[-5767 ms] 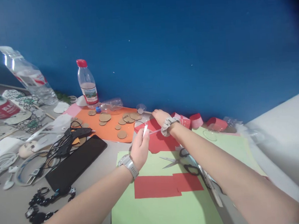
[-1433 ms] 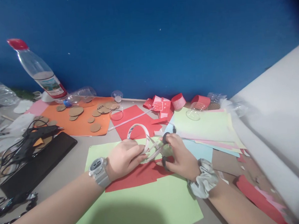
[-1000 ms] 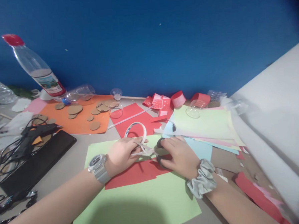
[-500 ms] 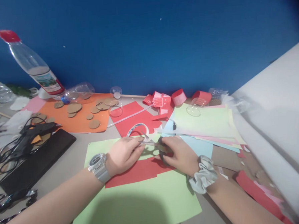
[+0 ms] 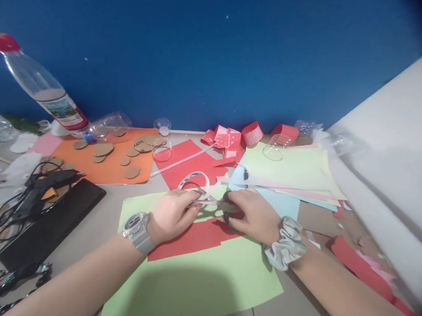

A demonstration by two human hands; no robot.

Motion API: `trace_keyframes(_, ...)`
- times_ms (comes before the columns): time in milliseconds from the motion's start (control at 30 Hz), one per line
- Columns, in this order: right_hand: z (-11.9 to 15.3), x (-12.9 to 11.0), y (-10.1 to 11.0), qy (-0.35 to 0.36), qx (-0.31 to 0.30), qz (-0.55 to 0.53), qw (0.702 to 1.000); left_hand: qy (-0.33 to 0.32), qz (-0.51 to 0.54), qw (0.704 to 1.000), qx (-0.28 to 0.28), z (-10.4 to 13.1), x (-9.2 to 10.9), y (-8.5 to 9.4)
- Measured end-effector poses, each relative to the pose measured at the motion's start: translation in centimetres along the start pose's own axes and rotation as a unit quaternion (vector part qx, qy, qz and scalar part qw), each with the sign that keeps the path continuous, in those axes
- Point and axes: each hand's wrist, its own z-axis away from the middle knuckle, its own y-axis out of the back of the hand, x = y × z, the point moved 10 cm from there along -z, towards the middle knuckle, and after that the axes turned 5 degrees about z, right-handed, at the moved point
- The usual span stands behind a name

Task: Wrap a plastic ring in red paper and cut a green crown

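Note:
My right hand (image 5: 252, 214) is closed around the black handles of the scissors (image 5: 211, 202), whose blades point left toward my left hand. My left hand (image 5: 174, 214) has its fingers pinched together at the blade tips; what lies between them is too small to make out. Beneath both hands, red paper strips (image 5: 187, 242) rest on a light green sheet (image 5: 196, 286). A roll of white tape (image 5: 205, 177) stands just beyond my left fingertips.
At the left are a glue gun (image 5: 31, 198), a black case (image 5: 55, 222) and a tall bottle (image 5: 52, 95). Cardboard discs (image 5: 103, 149) lie on orange paper (image 5: 91, 169). Red paper loops (image 5: 252, 134) sit near the blue wall, with stacked coloured sheets (image 5: 285, 168) at the right.
The scissor blades look closer together than before. Both hands stay in nearly the same place, and the view has shifted slightly.

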Motion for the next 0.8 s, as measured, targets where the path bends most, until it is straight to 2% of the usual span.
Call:
trace_keyframes(333,0.02,0.06,-0.36,-0.006,-0.020,0.000,1.000,-0.007,0.006,1.000,0.003,-0.02,0.02,0.13)
trace_keyframes(800,0.16,0.28,-0.34,-0.007,-0.011,0.005,1.000,-0.014,-0.003,1.000,0.021,-0.22,0.33,0.41)
